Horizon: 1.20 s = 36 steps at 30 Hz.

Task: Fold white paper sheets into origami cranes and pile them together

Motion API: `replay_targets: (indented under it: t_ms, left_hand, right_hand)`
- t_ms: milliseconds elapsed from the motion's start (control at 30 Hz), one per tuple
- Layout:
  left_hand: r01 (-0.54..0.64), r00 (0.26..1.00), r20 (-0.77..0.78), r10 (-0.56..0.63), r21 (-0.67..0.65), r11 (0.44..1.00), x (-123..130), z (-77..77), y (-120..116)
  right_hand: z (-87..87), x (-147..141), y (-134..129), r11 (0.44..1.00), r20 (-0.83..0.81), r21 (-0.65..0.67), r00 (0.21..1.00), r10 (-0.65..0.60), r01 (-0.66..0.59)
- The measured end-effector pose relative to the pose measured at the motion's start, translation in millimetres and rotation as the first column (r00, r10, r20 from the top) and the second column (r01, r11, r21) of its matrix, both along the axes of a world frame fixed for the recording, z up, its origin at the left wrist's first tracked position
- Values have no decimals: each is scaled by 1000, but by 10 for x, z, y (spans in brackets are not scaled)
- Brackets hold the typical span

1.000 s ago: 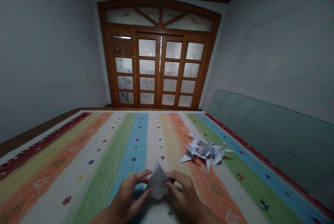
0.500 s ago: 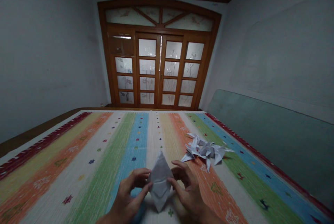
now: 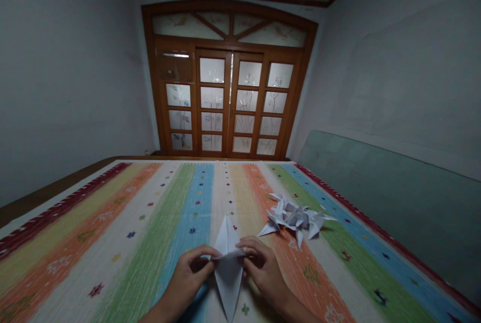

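Observation:
A long, narrow diamond of folded white paper (image 3: 227,275) lies on the striped cloth, pointed at both ends, with its lower tip near the bottom of the view. My left hand (image 3: 190,275) and my right hand (image 3: 262,271) hold it from either side at its middle, pinching a horizontal flap between fingers and thumbs. The fingers hide part of the paper's centre. To the right of my right hand is a heap of white origami cranes (image 3: 295,217), not touched by either hand.
A rainbow-striped woven cloth (image 3: 225,182) with small embroidered motifs covers the surface beneath my hands. A wooden edge (image 3: 56,192) runs along its left side. A green panel (image 3: 376,187) leans at the right, and a wooden glazed double door (image 3: 229,102) stands beyond.
The paper has gone from a shorter, thicker folded shape to a long, flatter diamond with a flap across its middle. My hands have moved lower and closer to the cloth. The heap of cranes stays put.

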<state>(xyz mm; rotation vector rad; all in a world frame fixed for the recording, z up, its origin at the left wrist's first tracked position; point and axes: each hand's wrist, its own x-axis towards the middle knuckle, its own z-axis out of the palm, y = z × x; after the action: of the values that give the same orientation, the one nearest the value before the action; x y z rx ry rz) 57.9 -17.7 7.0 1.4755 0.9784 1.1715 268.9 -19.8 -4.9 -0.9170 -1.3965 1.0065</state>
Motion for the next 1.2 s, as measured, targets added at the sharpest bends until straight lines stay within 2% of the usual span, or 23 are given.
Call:
replay_targets:
  t_ms: [133,200,333,433,567,700,800,900,1000,1200]
  left_hand:
    - [12,999,-50,-8,77,997,-27,36,20]
    - [41,998,-39,-40,34,999,-35,23,26]
    - [105,994,28,-103,-135,985,-34,-28,25]
    - [80,995,-37,-88,-179,981,-17,-52,28]
    - [26,987,-151,-44,-117,993,9,-51,38]
    - [2,996,-88,-12,-111,994,33,-63,36]
    - [15,999,37,-10,-146,989,52,-98,32]
    - [41,994,108,-23,-170,985,65,-115,21]
    - [41,993,121,-20,-178,983,74,-99,3]
    - [-1,993,114,20,-162,987,93,-64,-8]
  right_hand:
    - [13,2,-5,998,14,51,1000,27,-27]
    - [19,0,-3,998,35,47,998,47,-48]
    - [-7,2,8,998,106,-16,993,58,-56]
    - [-33,15,13,997,138,-50,988,73,-66]
    - [-27,31,8,996,166,-24,982,93,-90]
    - [-35,17,14,999,223,-39,974,25,-17]
    - [-58,-8,22,996,189,-84,982,14,2]
    - [-62,-36,18,992,90,-126,996,26,-15]
    - [-48,-58,7,983,-2,-174,998,61,-60]
    - [-53,-83,-11,970,-43,-221,995,91,-98]
